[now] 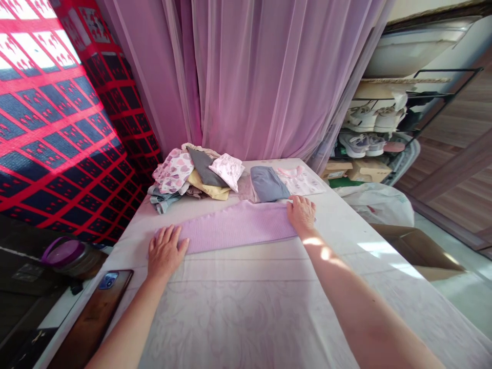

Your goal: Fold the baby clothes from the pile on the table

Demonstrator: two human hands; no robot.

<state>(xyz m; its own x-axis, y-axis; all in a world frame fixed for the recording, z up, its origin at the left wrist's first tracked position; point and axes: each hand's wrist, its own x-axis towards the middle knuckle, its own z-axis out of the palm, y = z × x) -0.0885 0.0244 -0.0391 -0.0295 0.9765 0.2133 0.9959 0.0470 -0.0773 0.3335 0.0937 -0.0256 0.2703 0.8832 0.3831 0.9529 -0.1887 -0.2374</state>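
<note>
A pair of lilac ribbed trousers (pixel 238 225), folded lengthwise into one long strip, lies across the table. At its narrow left end my left hand (pixel 167 251) rests flat on the cloth, fingers spread a little. My right hand (pixel 302 212) lies over the wider right end, fingers stretched out on the fabric and its edge. Just behind the trousers sit a folded grey-blue garment (pixel 269 184) and a folded white top with a pink collar (pixel 295 177). To the left of these is a loose heap of clothes (pixel 175 171) in pink print, dark grey and yellow.
A phone (pixel 92 312) lies at the table's left edge, beside a jar with a purple lid (pixel 69 253). Purple curtains (pixel 246 77) hang behind the table (pixel 238 307). On the right stand a shoe rack (pixel 361 120) and an open cardboard box (pixel 411 251).
</note>
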